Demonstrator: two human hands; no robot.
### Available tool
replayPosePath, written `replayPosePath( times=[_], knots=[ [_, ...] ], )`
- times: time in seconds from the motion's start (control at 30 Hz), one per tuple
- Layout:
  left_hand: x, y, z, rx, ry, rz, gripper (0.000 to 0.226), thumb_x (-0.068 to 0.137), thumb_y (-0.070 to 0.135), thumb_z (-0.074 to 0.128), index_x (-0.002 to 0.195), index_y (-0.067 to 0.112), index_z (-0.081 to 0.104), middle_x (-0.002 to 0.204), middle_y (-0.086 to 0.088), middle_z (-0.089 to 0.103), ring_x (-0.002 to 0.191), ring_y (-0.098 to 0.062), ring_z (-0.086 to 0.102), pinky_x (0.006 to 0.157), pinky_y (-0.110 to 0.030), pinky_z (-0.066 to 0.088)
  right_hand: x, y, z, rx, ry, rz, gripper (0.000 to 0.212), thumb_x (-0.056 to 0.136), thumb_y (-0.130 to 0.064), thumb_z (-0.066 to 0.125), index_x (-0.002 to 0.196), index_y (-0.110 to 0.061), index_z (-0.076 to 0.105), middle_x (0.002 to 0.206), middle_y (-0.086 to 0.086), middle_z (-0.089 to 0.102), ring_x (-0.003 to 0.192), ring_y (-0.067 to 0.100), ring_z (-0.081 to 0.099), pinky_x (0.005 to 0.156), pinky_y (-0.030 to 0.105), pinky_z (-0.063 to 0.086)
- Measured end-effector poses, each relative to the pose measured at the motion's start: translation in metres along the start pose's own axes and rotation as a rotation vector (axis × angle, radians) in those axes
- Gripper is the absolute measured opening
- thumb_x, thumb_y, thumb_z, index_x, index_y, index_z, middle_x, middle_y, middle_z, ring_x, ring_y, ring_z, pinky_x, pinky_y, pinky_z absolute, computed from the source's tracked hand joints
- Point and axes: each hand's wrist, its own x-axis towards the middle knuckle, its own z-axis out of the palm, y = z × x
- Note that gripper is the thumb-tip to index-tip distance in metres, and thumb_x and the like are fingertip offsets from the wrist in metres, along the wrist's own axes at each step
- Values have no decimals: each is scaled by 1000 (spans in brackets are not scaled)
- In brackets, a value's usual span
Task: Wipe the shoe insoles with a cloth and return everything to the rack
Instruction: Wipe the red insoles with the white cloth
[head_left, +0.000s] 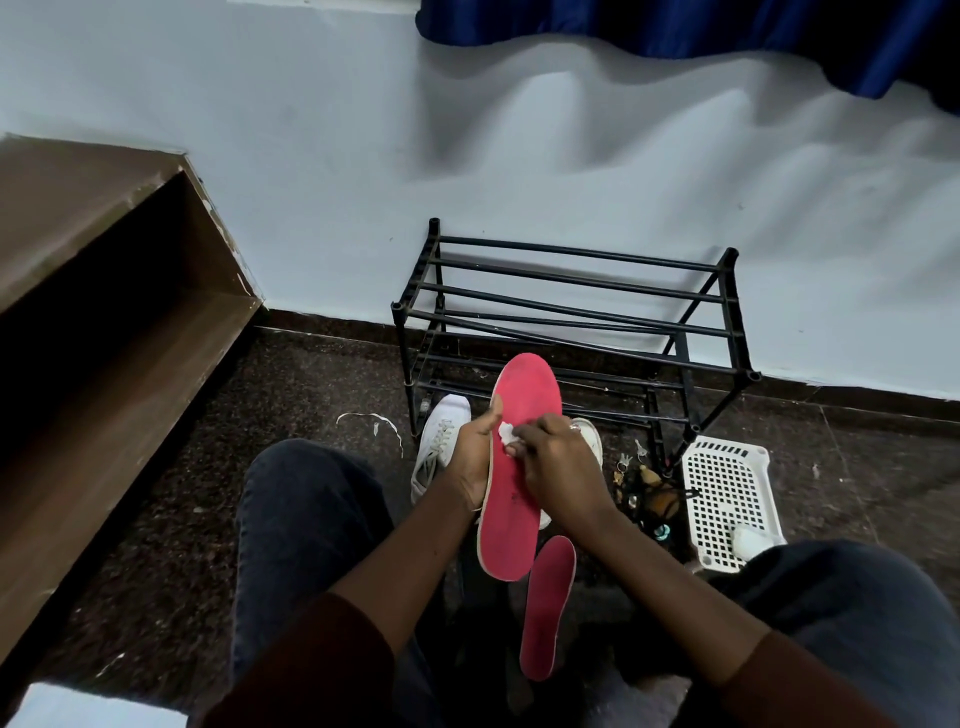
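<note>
Roughly fore-aft insole (506, 525), toe toward rack (571, 306).

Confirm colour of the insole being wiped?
Pink-red, with a pale edge; the insole shows best in the head view, the only one.

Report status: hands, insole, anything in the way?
Left hand grips red insole by its edge. Right hand pinches white cloth against it. Second insole on floor, nothing blocking.
</note>
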Motion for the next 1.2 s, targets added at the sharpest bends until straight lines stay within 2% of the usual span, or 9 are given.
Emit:
replayPosePath(
  times=[0.07,0.2,0.33,0.43,0.53,0.63,0.83,1.03,1.2],
  knots=[
    [-1,-1,0,18,-9,2,62,96,50,31,71,9,70,53,-1,57,45,-13,56,54,-20,46,10,7,-4,-25,21,35,13,77,-9,59,74,0,68,70,15,58,60,34,56,53,37,47],
    [-8,1,3,109,-49,-21,65,97,55,25,85,12,74,76,-9,69,62,-23,65,73,-38,43,33,19,-10,-42,74,153,13,84,-8,64,86,3,70,84,19,60,80,36,56,67,37,47],
    [-12,3,5,136,6,-23,58,97,54,28,99,11,66,79,-11,70,64,-25,66,73,-39,44,38,16,-8,-10,108,217,17,88,-8,59,94,5,68,91,20,58,83,34,56,68,35,45],
    [-12,4,4,116,40,32,55,98,49,28,92,13,69,71,-5,68,63,-20,63,71,-33,45,26,10,-3,46,69,159,13,85,-5,61,89,5,68,87,20,58,81,34,56,68,35,44],
    [-8,6,2,46,28,49,51,95,51,32,92,10,63,56,0,59,42,-9,52,54,-24,42,8,2,1,96,-12,59,10,84,-4,62,86,2,69,83,18,59,77,33,57,66,36,46],
    [-2,5,-2,37,62,79,59,96,50,34,90,4,70,69,-6,65,40,-9,51,43,-17,42,-3,-2,3,115,-46,-30,12,78,-8,62,82,0,69,76,15,59,67,32,58,61,34,48],
    [-10,1,8,211,21,118,73,102,42,21,60,21,77,65,-3,69,55,-15,65,70,-32,43,19,20,-4,17,59,85,12,82,-8,64,88,2,69,79,18,58,74,34,57,65,35,46],
    [-12,5,4,158,71,81,62,98,54,21,108,9,63,89,-11,71,74,-23,69,71,-33,55,34,19,-9,37,109,273,19,89,-11,58,94,5,67,91,22,58,82,35,57,72,36,44],
    [-10,13,5,142,143,104,69,95,61,25,111,4,61,101,-17,66,91,-30,61,88,-41,46,5,-2,-7,-6,59,311,21,89,-16,55,89,1,68,89,20,60,81,34,57,68,35,42]
  ],
)
